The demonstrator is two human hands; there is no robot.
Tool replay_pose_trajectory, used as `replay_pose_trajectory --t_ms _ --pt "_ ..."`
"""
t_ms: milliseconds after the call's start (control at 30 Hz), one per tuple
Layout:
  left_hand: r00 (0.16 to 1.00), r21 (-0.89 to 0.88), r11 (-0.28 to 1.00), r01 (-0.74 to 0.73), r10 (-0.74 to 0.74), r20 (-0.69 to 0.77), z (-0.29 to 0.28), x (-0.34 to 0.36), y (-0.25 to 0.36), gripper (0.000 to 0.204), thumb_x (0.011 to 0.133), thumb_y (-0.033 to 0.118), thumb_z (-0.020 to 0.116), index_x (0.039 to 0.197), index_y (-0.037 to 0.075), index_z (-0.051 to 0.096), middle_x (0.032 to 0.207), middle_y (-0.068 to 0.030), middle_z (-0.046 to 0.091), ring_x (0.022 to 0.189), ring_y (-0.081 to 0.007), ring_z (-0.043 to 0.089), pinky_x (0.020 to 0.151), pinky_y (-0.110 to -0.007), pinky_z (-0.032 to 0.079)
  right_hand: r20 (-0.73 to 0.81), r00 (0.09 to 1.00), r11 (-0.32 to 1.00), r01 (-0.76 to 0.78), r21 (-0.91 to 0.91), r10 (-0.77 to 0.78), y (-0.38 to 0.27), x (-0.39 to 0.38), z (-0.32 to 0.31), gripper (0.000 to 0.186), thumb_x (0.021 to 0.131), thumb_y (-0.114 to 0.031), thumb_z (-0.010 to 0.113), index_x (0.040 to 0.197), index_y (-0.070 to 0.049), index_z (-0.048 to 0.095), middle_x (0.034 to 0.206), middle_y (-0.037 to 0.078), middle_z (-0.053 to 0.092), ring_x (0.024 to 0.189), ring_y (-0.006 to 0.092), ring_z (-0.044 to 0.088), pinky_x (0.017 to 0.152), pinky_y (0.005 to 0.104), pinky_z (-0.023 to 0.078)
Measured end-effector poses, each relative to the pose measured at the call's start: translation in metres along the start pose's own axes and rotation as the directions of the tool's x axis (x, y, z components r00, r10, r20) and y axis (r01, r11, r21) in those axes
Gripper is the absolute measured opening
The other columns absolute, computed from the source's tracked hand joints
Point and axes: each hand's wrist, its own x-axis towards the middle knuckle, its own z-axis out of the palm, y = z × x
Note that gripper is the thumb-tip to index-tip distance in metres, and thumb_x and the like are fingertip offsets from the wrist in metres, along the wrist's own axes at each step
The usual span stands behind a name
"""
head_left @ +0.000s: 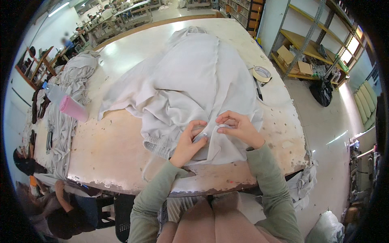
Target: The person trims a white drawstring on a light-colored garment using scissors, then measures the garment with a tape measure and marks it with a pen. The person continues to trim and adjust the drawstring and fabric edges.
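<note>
A pale grey cloth garment (178, 81) lies spread and wrinkled across the table. Its gathered, elastic-looking edge (157, 147) faces me on the near left. Over the near part of the cloth, my left hand (189, 142) has its fingers curled, with a small whitish bit at its thumb tip; it seems to grip a fold. Just beside it, my right hand (240, 128) pinches a light fold of the same garment between thumb and fingers. The two hands are close together but apart.
A worn pale table (109, 156) is under the cloth. On its right are a tape roll (262, 74) and a black pen-like tool (258, 90). A pink cup (74, 108), a clear bottle (54, 93) and heaped grey cloth (77, 69) line the left. People sit nearby at left.
</note>
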Motion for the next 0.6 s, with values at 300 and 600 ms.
replay_pose_trajectory --t_ms 300,600 --pt "0.997 0.199 0.980 -0.005 0.020 -0.071 -0.002 -0.010 -0.011 0.024 0.089 0.009 0.060 0.111 0.000 0.058 0.086 -0.0042 0.066 0.077 -0.0067 0.058 0.070 -0.022 0.045 0.033 0.991 0.980 -0.136 0.143 0.133 0.000 -0.006 0.008 0.019 0.083 -0.008 0.067 0.100 -0.002 0.061 0.092 -0.002 0.060 0.082 0.0060 0.055 0.070 0.0206 0.043" --pt "0.986 0.360 0.928 -0.098 0.141 -0.094 0.004 -0.018 -0.001 0.019 0.086 0.004 0.060 0.105 0.002 0.062 0.078 -0.0093 0.066 0.067 -0.0111 0.061 0.061 -0.025 0.046 0.040 0.999 0.991 0.018 0.135 -0.024 0.001 -0.009 0.023 0.029 0.083 -0.004 0.068 0.111 -0.003 0.059 0.092 -0.002 0.056 0.085 0.0056 0.053 0.079 0.0210 0.044"
